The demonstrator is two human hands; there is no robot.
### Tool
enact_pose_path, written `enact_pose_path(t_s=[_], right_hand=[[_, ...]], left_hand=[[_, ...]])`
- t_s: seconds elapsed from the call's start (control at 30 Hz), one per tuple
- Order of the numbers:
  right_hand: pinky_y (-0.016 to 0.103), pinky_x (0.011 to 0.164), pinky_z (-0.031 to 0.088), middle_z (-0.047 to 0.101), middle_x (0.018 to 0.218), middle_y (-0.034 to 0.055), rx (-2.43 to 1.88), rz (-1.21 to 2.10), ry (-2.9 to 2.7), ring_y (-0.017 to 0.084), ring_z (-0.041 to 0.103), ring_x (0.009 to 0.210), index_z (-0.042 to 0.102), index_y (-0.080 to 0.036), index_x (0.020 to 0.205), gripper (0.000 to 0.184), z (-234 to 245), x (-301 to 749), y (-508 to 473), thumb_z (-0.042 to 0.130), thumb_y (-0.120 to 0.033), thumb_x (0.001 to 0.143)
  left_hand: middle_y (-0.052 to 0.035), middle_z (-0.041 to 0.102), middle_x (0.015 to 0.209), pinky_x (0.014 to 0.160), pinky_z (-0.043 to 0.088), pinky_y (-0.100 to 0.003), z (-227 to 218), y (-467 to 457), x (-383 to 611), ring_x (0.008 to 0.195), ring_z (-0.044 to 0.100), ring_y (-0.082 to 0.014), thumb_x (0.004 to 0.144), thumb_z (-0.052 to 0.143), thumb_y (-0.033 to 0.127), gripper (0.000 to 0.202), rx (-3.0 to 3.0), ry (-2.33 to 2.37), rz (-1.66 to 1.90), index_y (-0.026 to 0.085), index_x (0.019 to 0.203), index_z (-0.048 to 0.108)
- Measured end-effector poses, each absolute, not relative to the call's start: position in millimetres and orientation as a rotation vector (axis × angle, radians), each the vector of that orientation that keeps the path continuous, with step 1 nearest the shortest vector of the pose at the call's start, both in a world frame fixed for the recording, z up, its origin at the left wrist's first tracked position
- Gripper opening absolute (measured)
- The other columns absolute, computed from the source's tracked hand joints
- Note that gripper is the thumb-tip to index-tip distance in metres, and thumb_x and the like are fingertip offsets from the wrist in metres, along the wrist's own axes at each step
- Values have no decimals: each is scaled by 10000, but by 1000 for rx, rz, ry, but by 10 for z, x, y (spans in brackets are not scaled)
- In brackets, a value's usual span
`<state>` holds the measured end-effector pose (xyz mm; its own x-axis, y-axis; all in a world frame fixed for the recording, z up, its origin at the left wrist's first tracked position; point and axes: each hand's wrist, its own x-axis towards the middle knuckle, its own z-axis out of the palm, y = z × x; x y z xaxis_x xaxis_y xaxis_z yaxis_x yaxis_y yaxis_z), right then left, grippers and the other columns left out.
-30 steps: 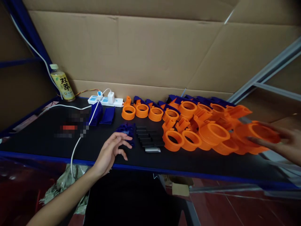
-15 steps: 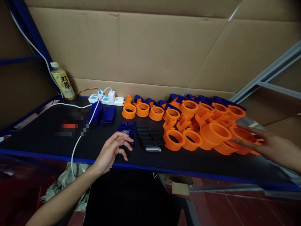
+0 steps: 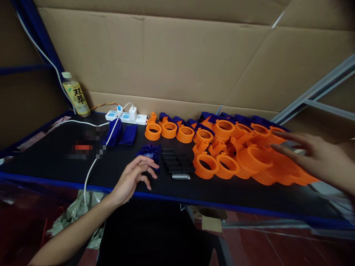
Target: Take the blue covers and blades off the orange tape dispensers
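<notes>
My left hand (image 3: 138,174) rests near the front edge of the black table, fingers loosely curved and apart, holding nothing. Just beyond its fingertips lies a small heap of dark blue plastic pieces (image 3: 149,150). To its right are rows of black cylindrical pieces (image 3: 177,161) with a silver one (image 3: 181,176) in front. My right hand (image 3: 313,153), smeared a little by motion, is over the right end of a crowd of orange plastic ring-shaped parts (image 3: 205,166). Its thumb and fingers are stretched apart; I see nothing held. Orange parts near it are blurred.
Along the back stand orange rings with blue pieces attached (image 3: 169,129). Stacks of blue flat pieces (image 3: 128,134), a white power strip (image 3: 126,116) and a yellow-labelled bottle (image 3: 76,95) are at the left. A white cable (image 3: 89,175) hangs over the front edge.
My right hand has shifted slightly up over the orange parts, and the orange parts below it appear moved and blurred. My left hand stays almost in place.
</notes>
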<state>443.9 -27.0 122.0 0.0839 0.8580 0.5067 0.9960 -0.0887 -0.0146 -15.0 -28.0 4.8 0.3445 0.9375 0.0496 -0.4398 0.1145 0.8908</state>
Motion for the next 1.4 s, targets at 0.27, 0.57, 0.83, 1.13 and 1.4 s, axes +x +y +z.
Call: enact_pose_path(t_s=[0.27,0.57,0.83,1.13,1.4], right_hand=[[333,887,465,645,1295,106,-1593,-283,-2570,244,630,1107,647,-214,1283,418,1167,2753,795,497,-457,978],[319,810,461,718,1025,163,-1709,-406,-2725,275,667,1007,699,-151,1038,229,843,2100,1371,602,-310,904],[318,764,431,689,1128,184,-1705,-560,-2664,294,636,1035,653,-128,1063,232,1211,2075,1137,525,-279,940],[286,587,365,683,983,80,-960,-467,-2849,202,606,897,676,-173,971,130,1219,1747,-408,570,-147,901],[309,701,479,702,1051,72,-944,-248,-2604,185,622,901,686,-210,1071,321,1113,1530,-787,474,-442,1007]], left_hand=[[-144,703,1070,525,551,-266,39,-276,-159,820,669,-215,895,616,316,204,980,623,1111,157,1014,662],[-136,695,1044,516,548,-262,90,-289,-174,811,657,-208,909,598,315,181,980,611,1096,157,976,657],[-149,704,1045,531,556,-283,31,-279,-191,861,666,-240,902,603,336,225,964,574,1110,149,1006,671],[-159,580,1409,926,545,-440,71,-249,-204,1294,540,-316,893,595,470,475,756,502,1437,183,1271,592],[-108,699,1227,875,554,-384,150,-421,-157,1050,694,-267,870,681,358,415,582,629,1346,199,1243,589]])
